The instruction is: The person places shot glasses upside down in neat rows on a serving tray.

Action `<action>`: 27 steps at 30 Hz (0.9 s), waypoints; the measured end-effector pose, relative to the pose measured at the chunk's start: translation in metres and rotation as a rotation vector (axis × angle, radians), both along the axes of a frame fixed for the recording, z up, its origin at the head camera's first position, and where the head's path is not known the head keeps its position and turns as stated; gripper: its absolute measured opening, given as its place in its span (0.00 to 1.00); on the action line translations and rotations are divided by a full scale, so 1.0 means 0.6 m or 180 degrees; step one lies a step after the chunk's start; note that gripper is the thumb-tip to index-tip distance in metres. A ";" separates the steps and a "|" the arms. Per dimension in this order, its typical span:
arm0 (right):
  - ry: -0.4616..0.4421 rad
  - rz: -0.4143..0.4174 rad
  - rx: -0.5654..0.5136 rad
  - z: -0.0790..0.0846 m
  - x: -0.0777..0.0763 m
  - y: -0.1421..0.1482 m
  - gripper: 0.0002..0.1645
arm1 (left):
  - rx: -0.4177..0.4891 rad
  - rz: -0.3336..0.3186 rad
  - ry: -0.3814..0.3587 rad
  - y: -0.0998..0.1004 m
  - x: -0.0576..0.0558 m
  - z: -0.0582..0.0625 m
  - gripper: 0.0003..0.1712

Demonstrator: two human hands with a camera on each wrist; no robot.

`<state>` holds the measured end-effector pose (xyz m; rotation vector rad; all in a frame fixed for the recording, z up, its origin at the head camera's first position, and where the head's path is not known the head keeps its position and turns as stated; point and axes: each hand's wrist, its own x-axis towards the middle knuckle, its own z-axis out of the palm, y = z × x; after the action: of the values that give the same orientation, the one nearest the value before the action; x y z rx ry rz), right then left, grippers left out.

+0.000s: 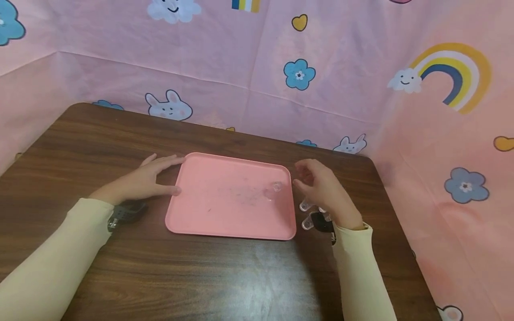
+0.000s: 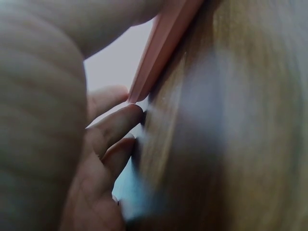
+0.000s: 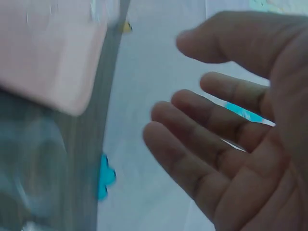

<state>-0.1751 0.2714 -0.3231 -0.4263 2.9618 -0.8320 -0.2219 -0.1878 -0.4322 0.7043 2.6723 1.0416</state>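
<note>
A shallow pink tray (image 1: 209, 191) lies on the brown table. My left hand (image 1: 146, 178) rests at its left edge, fingers spread and the thumb by the rim. In the left wrist view, the fingertips are close beside the tray's side wall (image 2: 161, 48). Inside the tray, near its right edge, stands a small clear object (image 1: 277, 186), its kind too small to tell. Just right of the tray, my right hand (image 1: 325, 187) hovers with loosely bent fingers and holds nothing. Below it, several small clear plastic-looking pieces (image 1: 307, 222) lie on the table, partly hidden by the hand.
The dark wood table (image 1: 180, 276) extends in front of the tray and to both sides. A pink patterned cloth (image 1: 225, 67) hangs behind the table and along its sides. Each wrist wears a dark strapped device, like the one on the left (image 1: 127, 212).
</note>
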 end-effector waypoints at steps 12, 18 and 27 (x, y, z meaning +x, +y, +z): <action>-0.0036 -0.0285 0.0380 0.038 -0.022 0.140 0.29 | 0.0008 0.0013 0.0017 0.000 0.000 -0.002 0.53; -0.0394 -0.0371 0.0707 0.021 -0.034 0.168 0.34 | 0.0004 -0.0006 0.0059 -0.004 -0.001 -0.005 0.53; -0.0592 -0.0402 0.0786 -0.001 -0.028 0.180 0.28 | 0.0029 -0.0021 0.0097 -0.004 -0.002 -0.005 0.52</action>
<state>-0.1918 0.3794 -0.3236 -0.1426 2.8873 -0.4737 -0.2229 -0.1900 -0.4352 0.7362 2.6907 1.0502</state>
